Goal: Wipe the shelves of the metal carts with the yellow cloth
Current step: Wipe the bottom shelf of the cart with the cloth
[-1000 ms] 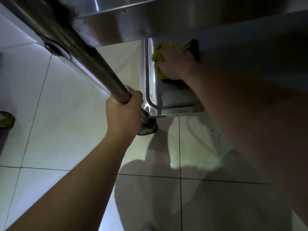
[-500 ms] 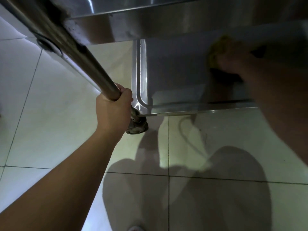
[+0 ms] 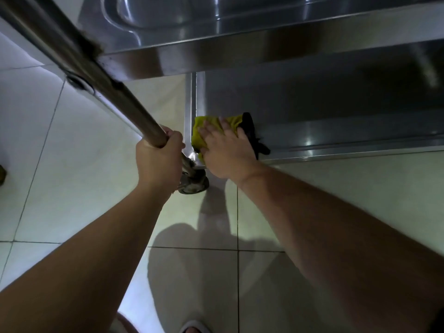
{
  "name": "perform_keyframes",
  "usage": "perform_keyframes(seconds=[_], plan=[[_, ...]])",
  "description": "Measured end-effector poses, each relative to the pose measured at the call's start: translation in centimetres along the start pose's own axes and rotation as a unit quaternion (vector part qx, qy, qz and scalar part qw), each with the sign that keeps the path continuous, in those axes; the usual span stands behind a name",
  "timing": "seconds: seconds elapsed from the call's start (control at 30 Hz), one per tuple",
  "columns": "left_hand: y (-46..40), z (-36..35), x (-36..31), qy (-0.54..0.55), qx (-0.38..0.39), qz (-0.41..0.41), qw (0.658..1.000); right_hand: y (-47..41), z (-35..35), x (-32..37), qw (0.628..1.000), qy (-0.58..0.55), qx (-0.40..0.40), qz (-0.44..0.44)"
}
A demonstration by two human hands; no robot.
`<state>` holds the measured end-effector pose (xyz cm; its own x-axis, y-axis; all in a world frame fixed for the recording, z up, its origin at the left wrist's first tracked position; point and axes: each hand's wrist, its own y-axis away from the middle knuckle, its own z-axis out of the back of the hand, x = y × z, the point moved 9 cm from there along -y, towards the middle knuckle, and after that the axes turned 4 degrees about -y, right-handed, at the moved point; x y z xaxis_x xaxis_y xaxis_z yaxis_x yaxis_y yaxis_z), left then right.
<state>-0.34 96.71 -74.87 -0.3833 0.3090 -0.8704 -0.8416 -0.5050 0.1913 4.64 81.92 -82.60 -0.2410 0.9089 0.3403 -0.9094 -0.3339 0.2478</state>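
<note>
The metal cart [image 3: 276,27] fills the far side, its bottom shelf [image 3: 336,121] low over the tiled floor [image 3: 72,176]. The left hand [image 3: 159,162] is clamped around the upright post [image 3: 101,75], likely steadying the cart on its caster [image 3: 193,183]. The right hand [image 3: 225,150] presses flat, fingers spread, on the yellow cloth [image 3: 200,131] at the shelf's near-left corner; a dark edge beside it may be the cloth's backing. Half a second ago that hand was further right along the shelf; now it has swept back to the corner.
</note>
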Motion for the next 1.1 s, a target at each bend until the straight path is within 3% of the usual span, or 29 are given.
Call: perform_keyframes(seconds=[0.07, 0.2, 0.43, 0.53, 0.63, 0.7, 0.77, 0.83, 0.93, 1.0, 1.1], plan=[[0.0, 0.0, 0.0, -0.009, 0.001, 0.002, 1.000, 0.0, -0.2, 0.7, 1.000, -0.008, 0.012, 0.008], [0.4, 0.1, -0.1, -0.007, -0.011, 0.011, 1.000, 2.0, 1.1, -4.3, 1.000, 0.008, -0.016, -0.002], [1.5, -0.1, -0.3, -0.007, -0.043, 0.013, 0.999, 8.4, 5.5, -21.5, 0.991, 0.045, -0.062, -0.109], [1.8, 0.3, -0.2, -0.026, -0.065, 0.022, 0.997, 10.7, 6.5, -27.4, 0.985, 0.042, -0.047, -0.158], [2.1, 0.7, 0.1, -0.108, -0.087, 0.037, 0.990, 11.1, 7.0, -28.9, 0.984, 0.034, -0.043, -0.168], [3.4, 0.9, 1.9, -0.147, -0.097, 0.108, 0.978, 11.1, 7.0, -28.4, 0.985, 0.031, -0.040, -0.163], [5.3, -1.0, 3.6, -0.197, -0.021, 0.140, 0.970, 11.3, 7.2, -28.2, 0.986, 0.029, -0.044, -0.159], [7.6, -4.8, 3.7, -0.263, 0.084, 0.095, 0.956, 11.3, 7.4, -28.3, 0.987, 0.021, -0.043, -0.157], [10.0, -12.0, 0.4, -0.330, 0.186, -0.059, 0.924, 11.0, 7.1, -28.8, 0.987, 0.026, -0.034, -0.157], [11.0, -17.1, -2.3, -0.336, 0.220, -0.174, 0.899, 10.9, 7.0, -29.0, 0.987, 0.031, -0.036, -0.154], [11.4, -23.2, -4.7, -0.349, 0.206, -0.305, 0.862, 10.8, 6.9, -29.3, 0.988, 0.017, -0.041, -0.146]])
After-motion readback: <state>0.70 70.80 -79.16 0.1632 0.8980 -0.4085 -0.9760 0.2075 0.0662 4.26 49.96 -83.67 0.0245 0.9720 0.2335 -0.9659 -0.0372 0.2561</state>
